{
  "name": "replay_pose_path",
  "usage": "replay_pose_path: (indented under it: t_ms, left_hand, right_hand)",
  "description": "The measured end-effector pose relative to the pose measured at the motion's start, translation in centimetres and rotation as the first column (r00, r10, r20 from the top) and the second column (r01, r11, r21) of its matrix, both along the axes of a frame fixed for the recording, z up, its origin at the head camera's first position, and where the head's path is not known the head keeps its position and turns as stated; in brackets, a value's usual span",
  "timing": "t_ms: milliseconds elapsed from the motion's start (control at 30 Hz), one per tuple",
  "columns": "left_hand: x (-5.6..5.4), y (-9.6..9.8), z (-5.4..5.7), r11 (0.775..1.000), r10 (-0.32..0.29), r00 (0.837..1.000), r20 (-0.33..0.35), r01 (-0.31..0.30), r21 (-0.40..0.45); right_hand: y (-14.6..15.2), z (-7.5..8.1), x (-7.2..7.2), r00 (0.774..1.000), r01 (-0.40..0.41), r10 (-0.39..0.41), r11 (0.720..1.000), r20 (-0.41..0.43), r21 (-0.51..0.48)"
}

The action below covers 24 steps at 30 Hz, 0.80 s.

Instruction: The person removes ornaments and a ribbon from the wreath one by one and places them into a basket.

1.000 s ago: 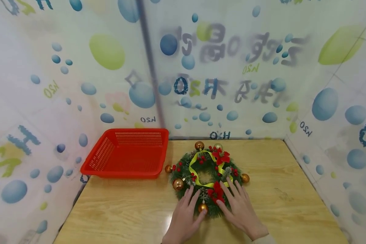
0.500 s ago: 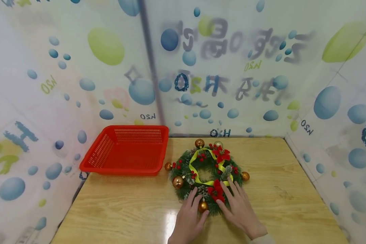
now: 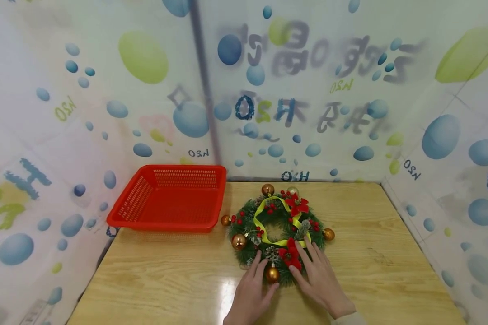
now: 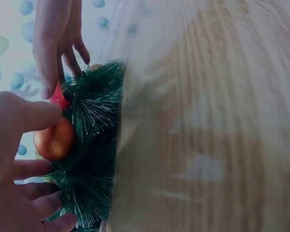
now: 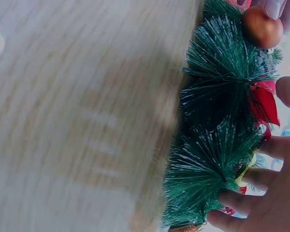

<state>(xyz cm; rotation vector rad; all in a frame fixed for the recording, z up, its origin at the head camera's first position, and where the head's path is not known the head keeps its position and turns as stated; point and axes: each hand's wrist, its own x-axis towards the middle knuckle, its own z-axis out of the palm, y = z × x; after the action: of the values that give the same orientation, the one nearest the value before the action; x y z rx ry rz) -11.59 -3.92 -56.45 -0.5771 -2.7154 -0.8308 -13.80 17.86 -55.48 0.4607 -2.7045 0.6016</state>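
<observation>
A green Christmas wreath (image 3: 248, 208) lies flat on the wooden table, dressed with gold baubles, red berries, red poinsettias and a yellow ribbon (image 3: 258, 221) around its centre. At its near side is my left hand (image 3: 250, 289), thumb and fingers spread on either side of a gold bauble (image 3: 273, 274). The left wrist view shows the thumb right at that bauble (image 4: 55, 139) and fingers along the needles. My right hand (image 3: 319, 282) rests over the near right part, fingers extended, fingertips by the ribbon and the thumb beside a red poinsettia (image 3: 289, 255).
A red plastic basket (image 3: 179, 225) with slotted sides stands at the back left of the table (image 3: 386, 253), just left of the wreath. Walls with printed blue and green drops (image 3: 191, 119) close in the back and both sides.
The left hand has shifted slightly right, closer around the near gold bauble. The right hand stays in place on the wreath. The head view has tilted a little downward.
</observation>
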Motion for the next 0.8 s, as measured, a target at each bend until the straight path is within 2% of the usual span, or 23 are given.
replay_pose_path:
  t_ms: [433,633,800]
  left_hand:
    - [-0.6,-1.3,-0.1,0.996,-0.064,0.992,0.109,0.071,-0.055]
    - [-0.9,-1.3,0.1,0.997,-0.066,0.993,0.094,0.068,-0.019]
    - [-1.0,-1.3,0.4,0.997,-0.028,0.999,0.033,0.026,0.066]
  right_hand:
    - [-0.3,-0.6,0.0,0.996,0.059,-0.063,0.997,0.066,0.056]
    - [-0.4,-0.7,0.1,0.995,0.071,-0.075,0.996,0.069,0.054]
    - [-0.5,-0.6,0.0,0.994,0.076,-0.079,0.996,0.077,0.044]
